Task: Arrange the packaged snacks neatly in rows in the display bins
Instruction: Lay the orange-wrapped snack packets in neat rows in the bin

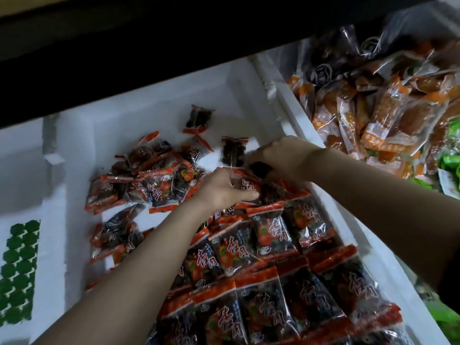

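A red-and-black packet (245, 185) is sitting at the far end of the neat rows (271, 240) in the white bin (161, 100). The left grip (221, 189) is pinching it between thumb and curled fingers. The right grip (283, 155) is curling just behind it, and I cannot tell what it is holding. Loose packets (149, 185) are lying to the left, with orange packs (368, 113) heaped to the right.
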Available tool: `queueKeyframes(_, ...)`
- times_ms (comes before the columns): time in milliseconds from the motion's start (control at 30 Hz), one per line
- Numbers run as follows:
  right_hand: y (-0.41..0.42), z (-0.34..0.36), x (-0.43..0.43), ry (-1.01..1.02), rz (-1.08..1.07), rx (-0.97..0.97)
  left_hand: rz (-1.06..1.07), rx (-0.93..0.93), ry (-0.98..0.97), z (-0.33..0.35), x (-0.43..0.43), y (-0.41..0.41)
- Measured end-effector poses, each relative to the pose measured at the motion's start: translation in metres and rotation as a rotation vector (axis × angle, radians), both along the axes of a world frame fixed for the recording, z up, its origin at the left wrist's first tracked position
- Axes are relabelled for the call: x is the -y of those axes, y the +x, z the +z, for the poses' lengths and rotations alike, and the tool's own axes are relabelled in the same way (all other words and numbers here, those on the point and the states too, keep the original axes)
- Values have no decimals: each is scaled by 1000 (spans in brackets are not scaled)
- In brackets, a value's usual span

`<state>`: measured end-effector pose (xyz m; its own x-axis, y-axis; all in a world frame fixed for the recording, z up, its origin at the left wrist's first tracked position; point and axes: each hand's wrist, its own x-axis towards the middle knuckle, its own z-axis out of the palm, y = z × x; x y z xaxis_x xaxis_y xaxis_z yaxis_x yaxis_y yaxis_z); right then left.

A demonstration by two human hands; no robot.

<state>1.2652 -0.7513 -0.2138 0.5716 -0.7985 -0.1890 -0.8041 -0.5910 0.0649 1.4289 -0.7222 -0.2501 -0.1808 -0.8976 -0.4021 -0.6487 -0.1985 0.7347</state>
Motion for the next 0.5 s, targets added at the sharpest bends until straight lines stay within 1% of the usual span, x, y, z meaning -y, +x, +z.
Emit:
queueKeyframes(67,-2,1,-1,-7,-34,45,4,-60,-28,2,-5,1)
queueKeyframes(133,-2,0,-5,25,-98,139,17,-75,-93,4,-10,6)
queueKeyframes(267,2,2,-16,42,-279,547,111,-85,-218,8,-24,12)
queueKeyframes(367,4,4,-24,35,-378,737,200,-146,-317,17,-32,16)
queueKeyframes(500,11,13,-43,190,-482,1030,364,-229,-388,30,-44,30)
